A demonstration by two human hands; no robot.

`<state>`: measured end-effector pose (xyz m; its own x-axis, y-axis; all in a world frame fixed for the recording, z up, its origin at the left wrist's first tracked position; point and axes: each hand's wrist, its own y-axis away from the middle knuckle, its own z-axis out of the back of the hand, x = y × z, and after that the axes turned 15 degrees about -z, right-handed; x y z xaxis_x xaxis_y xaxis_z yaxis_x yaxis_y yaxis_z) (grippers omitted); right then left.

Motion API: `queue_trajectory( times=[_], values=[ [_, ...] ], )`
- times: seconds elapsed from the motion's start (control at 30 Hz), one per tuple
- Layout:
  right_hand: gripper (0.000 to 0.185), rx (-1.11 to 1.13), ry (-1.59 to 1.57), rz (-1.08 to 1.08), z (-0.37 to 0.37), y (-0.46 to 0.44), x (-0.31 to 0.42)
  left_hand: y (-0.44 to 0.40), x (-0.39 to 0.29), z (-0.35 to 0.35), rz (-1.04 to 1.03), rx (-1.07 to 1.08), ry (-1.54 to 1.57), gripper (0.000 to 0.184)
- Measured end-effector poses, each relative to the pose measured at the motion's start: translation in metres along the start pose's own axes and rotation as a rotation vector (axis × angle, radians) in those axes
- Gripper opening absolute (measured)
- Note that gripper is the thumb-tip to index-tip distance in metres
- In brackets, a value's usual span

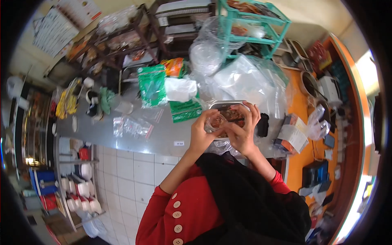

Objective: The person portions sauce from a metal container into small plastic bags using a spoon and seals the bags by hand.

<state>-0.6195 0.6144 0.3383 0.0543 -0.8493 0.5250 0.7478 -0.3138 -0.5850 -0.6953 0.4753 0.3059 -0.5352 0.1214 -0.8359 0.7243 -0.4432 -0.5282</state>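
Over the near edge of the metal counter, my left hand (201,131) is curled around a small clear plastic bag (215,121) with reddish-brown food showing through it. My right hand (244,130) reaches in from the other side, its fingers bent and its thumb side against the bag. Beneath both hands is a metal tray (220,104) of chopped brown food, partly hidden by them. A dark handle (235,120) crosses the tray beside my right fingers; what it belongs to is hidden.
Green pouches (152,85) and small zip bags (136,127) lie to the left. Large clear plastic sheets (245,79) spread behind the tray, below a green rack (255,30). A black object (263,125) and a printed package (291,134) sit at the right.
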Motion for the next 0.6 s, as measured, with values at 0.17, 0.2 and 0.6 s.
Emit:
queue_trajectory(
  times=[0.17, 0.2, 0.6],
  values=[
    [0.02, 0.172, -0.313, -0.028, -0.026, -0.014, 0.007, 0.025, -0.013, 0.024, 0.129, -0.252, 0.367, 0.03],
    [0.019, 0.215, -0.397, -0.041, -0.034, -0.014, 0.008, 0.03, -0.016, 0.029, 0.181, -0.296, 0.451, 0.028],
    [0.01, 0.311, -0.852, -0.356, -0.143, -0.037, 0.09, 0.028, -0.005, 0.157, 0.191, -0.45, 0.294, 0.015]
  ],
)
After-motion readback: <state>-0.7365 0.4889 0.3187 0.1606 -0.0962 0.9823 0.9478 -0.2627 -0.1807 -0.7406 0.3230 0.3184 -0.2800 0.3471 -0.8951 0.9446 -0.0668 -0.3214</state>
